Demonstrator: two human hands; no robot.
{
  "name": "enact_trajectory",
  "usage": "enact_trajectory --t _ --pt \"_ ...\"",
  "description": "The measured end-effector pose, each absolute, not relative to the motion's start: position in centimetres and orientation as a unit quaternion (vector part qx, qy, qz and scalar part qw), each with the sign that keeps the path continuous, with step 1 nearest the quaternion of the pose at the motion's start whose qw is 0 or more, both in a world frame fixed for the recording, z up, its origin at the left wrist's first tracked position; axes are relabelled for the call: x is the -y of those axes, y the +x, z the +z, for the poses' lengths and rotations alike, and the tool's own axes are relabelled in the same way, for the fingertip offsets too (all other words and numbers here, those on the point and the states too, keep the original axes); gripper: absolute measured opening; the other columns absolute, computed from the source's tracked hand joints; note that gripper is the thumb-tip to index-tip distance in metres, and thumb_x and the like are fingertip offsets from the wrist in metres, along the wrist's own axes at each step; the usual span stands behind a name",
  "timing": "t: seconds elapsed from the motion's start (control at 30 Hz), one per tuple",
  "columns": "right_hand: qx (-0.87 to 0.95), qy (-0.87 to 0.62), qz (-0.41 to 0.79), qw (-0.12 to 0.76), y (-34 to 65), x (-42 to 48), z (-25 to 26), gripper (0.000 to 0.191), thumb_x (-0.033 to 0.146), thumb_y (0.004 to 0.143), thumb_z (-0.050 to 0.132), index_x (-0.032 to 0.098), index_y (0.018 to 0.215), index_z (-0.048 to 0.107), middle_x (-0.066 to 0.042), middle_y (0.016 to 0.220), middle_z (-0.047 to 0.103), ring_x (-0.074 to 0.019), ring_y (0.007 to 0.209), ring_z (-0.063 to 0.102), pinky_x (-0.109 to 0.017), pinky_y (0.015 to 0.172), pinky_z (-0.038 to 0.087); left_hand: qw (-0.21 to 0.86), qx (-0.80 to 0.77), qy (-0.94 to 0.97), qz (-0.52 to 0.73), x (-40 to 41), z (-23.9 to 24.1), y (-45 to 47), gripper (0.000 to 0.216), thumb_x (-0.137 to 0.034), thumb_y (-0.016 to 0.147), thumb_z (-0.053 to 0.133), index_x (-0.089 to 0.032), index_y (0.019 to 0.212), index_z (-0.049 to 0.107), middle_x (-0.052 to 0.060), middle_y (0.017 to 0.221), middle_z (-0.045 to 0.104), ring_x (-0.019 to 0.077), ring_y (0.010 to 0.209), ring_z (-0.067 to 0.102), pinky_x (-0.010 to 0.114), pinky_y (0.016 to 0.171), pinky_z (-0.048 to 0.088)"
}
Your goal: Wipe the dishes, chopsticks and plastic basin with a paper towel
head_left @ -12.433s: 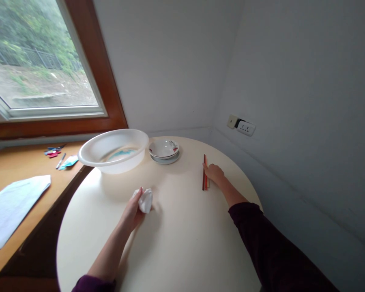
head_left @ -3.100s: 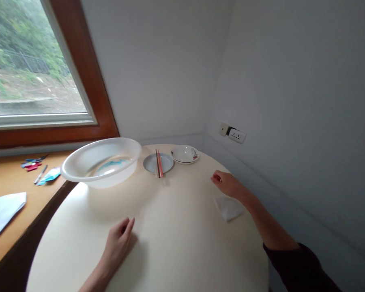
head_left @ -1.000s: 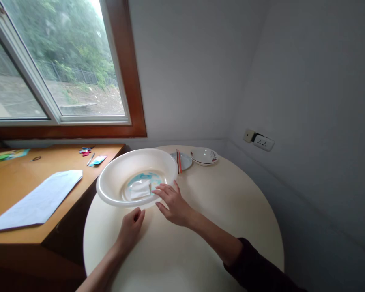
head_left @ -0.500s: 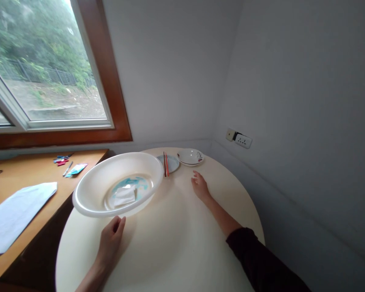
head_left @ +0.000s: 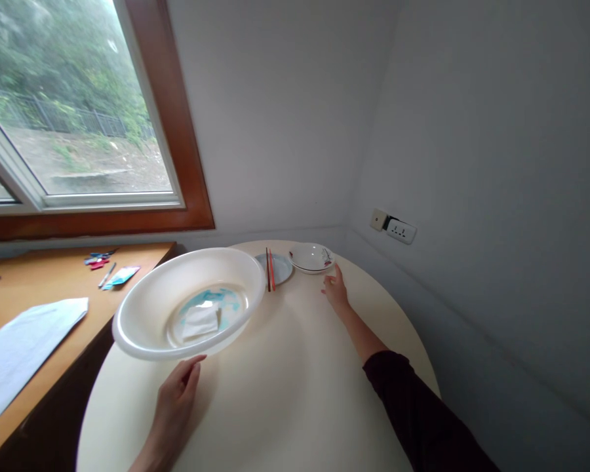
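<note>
My right hand is open at the near right side of a shallow white bowl with dark red and black decoration. Its index finger reaches up to the bowl's rim; whether it touches I cannot tell. Just left of the bowl, a pair of chopsticks, one dark and one red, lies across a pale grey plate. My left hand holds nothing, its index finger stretched out just below the near rim of a large white basin. Inside the basin lie a folded white cloth and a blue pattern or patch.
The round cream table stands against the wall. To the left, a wooden desk bears a light blue sheet, a pen, a blue packet and small red and blue items. A wall socket is at right.
My right hand has moved right and forward to the bowl's side, its index finger now extended. The left hand has uncurled its index finger and stayed near the basin. The view has shifted slightly.
</note>
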State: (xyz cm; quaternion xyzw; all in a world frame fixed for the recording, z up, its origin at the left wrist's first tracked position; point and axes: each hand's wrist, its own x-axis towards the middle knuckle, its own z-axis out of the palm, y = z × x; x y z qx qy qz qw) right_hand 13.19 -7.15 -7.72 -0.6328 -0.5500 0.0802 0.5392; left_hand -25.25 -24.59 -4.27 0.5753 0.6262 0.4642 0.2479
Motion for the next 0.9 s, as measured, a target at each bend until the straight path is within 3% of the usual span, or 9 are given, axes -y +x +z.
enact_trajectory --t 0.1,0.2,0.27,0.4,0.47,0.53,0.67,0.73,0.9 --pt "0.505 -0.645 0.103 0.564 13.3 9.9 -8.4 0.053 0.041 0.081 0.029 0.013 0.124 0.039 -0.004 0.082 0.058 -0.0128 0.061 0.058 -0.025 0.052 0.048 0.251 -0.631 0.57 0.462 24.5 -4.3 -25.2 0.044 -0.05 0.069 0.049 -0.016 0.092 0.067 0.007 0.085 0.069 0.0225 0.075 0.06 0.031 0.067 0.046" --pt "0.505 -0.643 0.113 0.565 13.3 13.1 -8.0 0.039 0.046 0.075 0.039 0.014 0.091 0.054 -0.004 0.072 0.058 -0.0153 0.063 0.057 -0.028 0.057 0.047 0.237 -0.642 0.581 0.441 24.5 -4.5 -25.2 0.046 -0.05 0.072 0.046 -0.015 0.096 0.065 0.003 0.066 0.063 0.0193 0.059 0.056 0.029 0.054 0.044" --pt "0.523 -0.638 0.118 0.553 12.9 15.4 -7.2 0.029 0.046 0.072 0.046 0.018 0.071 0.051 -0.003 0.064 0.056 -0.0156 0.059 0.055 -0.029 0.058 0.046 0.208 -0.643 0.599 0.429 24.6 -4.6 -25.2 0.042 -0.048 0.074 0.044 -0.016 0.092 0.065 0.001 0.059 0.058 0.0178 0.053 0.053 0.028 0.05 0.043" --pt "0.592 -0.615 0.125 0.506 10.9 20.5 -5.2 0.018 0.036 0.07 0.054 0.021 0.062 0.049 0.0 0.06 0.056 -0.0143 0.056 0.05 -0.029 0.059 0.044 0.12 -0.587 0.692 0.402 25.1 -4.7 -25.0 0.031 -0.039 0.08 0.041 -0.018 0.087 0.063 0.006 0.079 0.063 0.0187 0.068 0.06 0.03 0.062 0.049" --pt "0.699 -0.573 0.097 0.418 9.6 22.9 -4.2 0.012 0.029 0.076 0.049 0.02 0.07 0.054 -0.003 0.071 0.06 -0.0164 0.067 0.056 -0.031 0.068 0.045 0.084 -0.532 0.767 0.349 25.5 -4.4 -24.7 0.032 -0.037 0.082 0.041 -0.019 0.1 0.062 0.01 0.102 0.063 0.0214 0.091 0.061 0.033 0.078 0.049" --pt "0.778 -0.535 0.07 0.322 8.4 24.9 -3.4 0.018 0.025 0.08 0.046 0.019 0.09 0.06 -0.009 0.095 0.064 -0.02 0.091 0.058 -0.036 0.083 0.043 0.052 -0.467 0.841 0.267 25.7 -4.1 -24.2 0.04 -0.038 0.084 0.043 -0.023 0.119 0.054 0.01 0.128 0.052 0.0242 0.116 0.049 0.039 0.097 0.039" --pt "0.843 -0.514 0.049 0.152 6.8 27.2 -3.3 0.06 0.042 0.082 0.052 0.024 0.137 0.036 -0.012 0.145 0.031 -0.0275 0.134 0.025 -0.049 0.107 0.02 0.011 -0.373 0.92 0.124 25.4 -3.9 -22.9 0.058 -0.043 0.087 0.038 -0.028 0.142 0.025 0.007 0.15 0.023 0.0276 0.136 0.021 0.05 0.109 0.015" --pt "0.849 -0.515 0.06 0.101 6.3 27.6 -3.9 0.065 0.047 0.083 0.048 0.026 0.141 0.027 -0.011 0.148 0.022 -0.028 0.137 0.015 -0.051 0.108 0.013 0.015 -0.369 0.926 0.082 25.0 -4.4 -22.4 0.059 -0.046 0.089 0.034 -0.028 0.143 0.019 0.007 0.15 0.02 0.0279 0.137 0.015 0.052 0.108 0.012" --pt "0.846 -0.523 0.07 0.075 5.8 27.7 -5.5 0.059 0.051 0.086 0.042 0.031 0.14 0.028 -0.008 0.148 0.025 -0.027 0.136 0.018 -0.051 0.109 0.013 0.032 -0.392 0.918 0.05 24.5 -5.9 -21.8 0.058 -0.048 0.089 0.03 -0.029 0.143 0.019 0.009 0.149 0.02 0.0264 0.137 0.016 0.052 0.108 0.009"
